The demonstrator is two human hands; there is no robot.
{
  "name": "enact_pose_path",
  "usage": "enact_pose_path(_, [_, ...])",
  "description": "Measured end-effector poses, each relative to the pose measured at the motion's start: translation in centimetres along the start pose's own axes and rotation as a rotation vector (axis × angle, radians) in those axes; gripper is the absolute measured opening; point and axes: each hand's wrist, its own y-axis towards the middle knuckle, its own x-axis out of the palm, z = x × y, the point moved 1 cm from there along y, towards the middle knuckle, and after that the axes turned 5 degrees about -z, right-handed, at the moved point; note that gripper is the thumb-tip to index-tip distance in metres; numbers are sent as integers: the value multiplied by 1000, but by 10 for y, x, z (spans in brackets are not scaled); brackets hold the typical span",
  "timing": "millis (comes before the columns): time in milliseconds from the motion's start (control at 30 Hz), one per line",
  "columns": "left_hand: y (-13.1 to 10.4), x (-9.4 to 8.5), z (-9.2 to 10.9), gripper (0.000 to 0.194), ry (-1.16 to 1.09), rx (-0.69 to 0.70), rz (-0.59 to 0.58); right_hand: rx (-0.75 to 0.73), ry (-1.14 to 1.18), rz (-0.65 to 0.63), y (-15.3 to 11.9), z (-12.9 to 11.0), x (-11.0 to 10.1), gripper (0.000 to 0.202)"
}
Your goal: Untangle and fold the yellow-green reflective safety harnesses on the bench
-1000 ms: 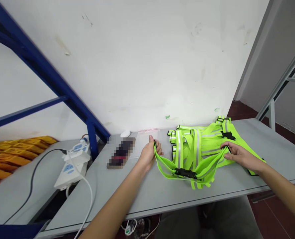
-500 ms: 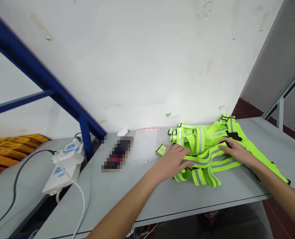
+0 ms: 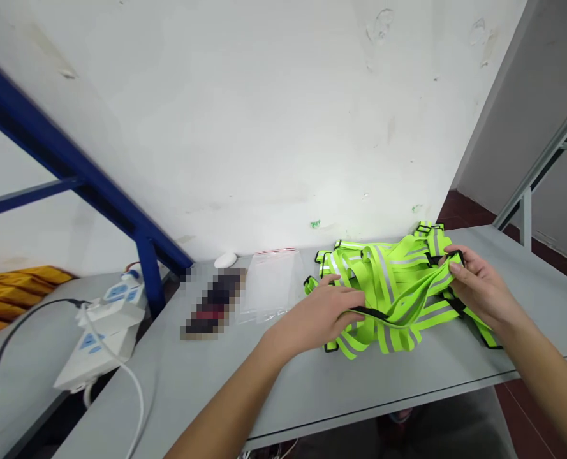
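Looking only part-way thru: holding up one hi-viz strap (image 3: 424, 298) at 4 o'clock, leaving strap pile (image 3: 393, 255) loose beneath on table (image 3: 340, 389). Pinching strap end nr black slider (image 3: 456, 256) w/ R hand (image 3: 479, 287) at pile's 3 o'clock, grip nearly closed; curling L hand (image 3: 321, 312) round black fitting (image 3: 372, 313) at approx. 8 o'clock, grip part-closed.

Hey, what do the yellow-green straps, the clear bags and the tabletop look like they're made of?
Straps: probably woven synthetic webbing, since they bend softly; shiny grey bands suggest reflective tape. Clear bags: likely thin plastic film, see-through with glossy lower edges. Tabletop: smooth, fairly matte grey; painted metal or laminate, I can't tell.
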Motion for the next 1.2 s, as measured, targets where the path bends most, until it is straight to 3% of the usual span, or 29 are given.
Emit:
enact_pose_path(167, [1,8,21,27,268,188,206,-20,16,-2,16,-4,44,42])
enact_pose_path(333, [4,28,25,18,425,196,591,-21,115,-392,31,-8,105,33])
enact_pose_path(433, [3,34,27,18,466,252,647,-109,21,-549,38,-11,121,23])
enact_pose_path(500, [1,34,26,20,492,255,628,-199,-170,-529,41,-19,119,22])
enact_pose_path(567, [-2,33,23,21,527,212,605,-246,-359,-408,38,-32,107,16])
enact_pose_path(633, [-3,31,18,21,554,153,587,-224,-478,-306,27,-48,92,22])
enact_pose_path(733, [-1,30,13,21,588,110,596,-187,-675,-443,-2,-61,81,23])
enact_pose_path(900, [7,38,18,19,639,139,633,-293,-902,-391,-37,-47,85,39])
enact_pose_path(1100, [7,56,22,14,613,169,767,-194,-846,-406,-37,-26,80,34])
enact_pose_path(1200, [6,61,19,13,610,165,785,-284,-927,-403,-41,-19,81,43])
